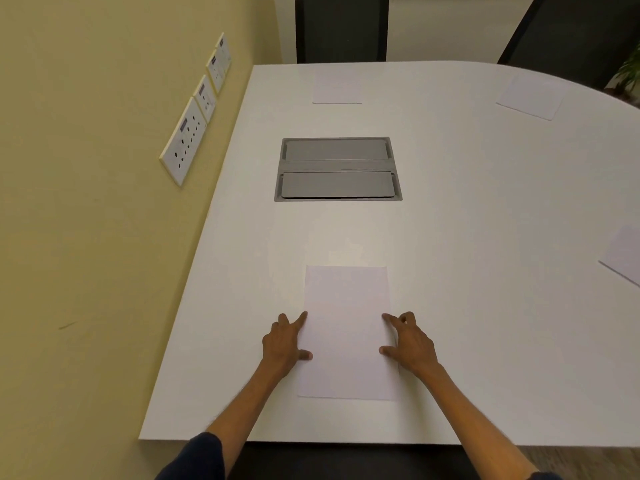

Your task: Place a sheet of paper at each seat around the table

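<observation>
A white sheet of paper (346,327) lies flat on the white table (485,209) right in front of me. My left hand (285,344) rests on the table at the sheet's left edge, fingertips touching the paper. My right hand (410,342) does the same at its right edge. Both hands have fingers spread and hold nothing. Three more sheets lie on the table: one at the far side (336,87), one at the far right (530,97), one at the right edge of view (625,254).
A grey cable box (337,169) with two lids is set into the table's middle. A yellow wall with several sockets (185,142) runs along the left. Dark chairs (341,27) stand behind the far edge, another chair seat (346,460) below me.
</observation>
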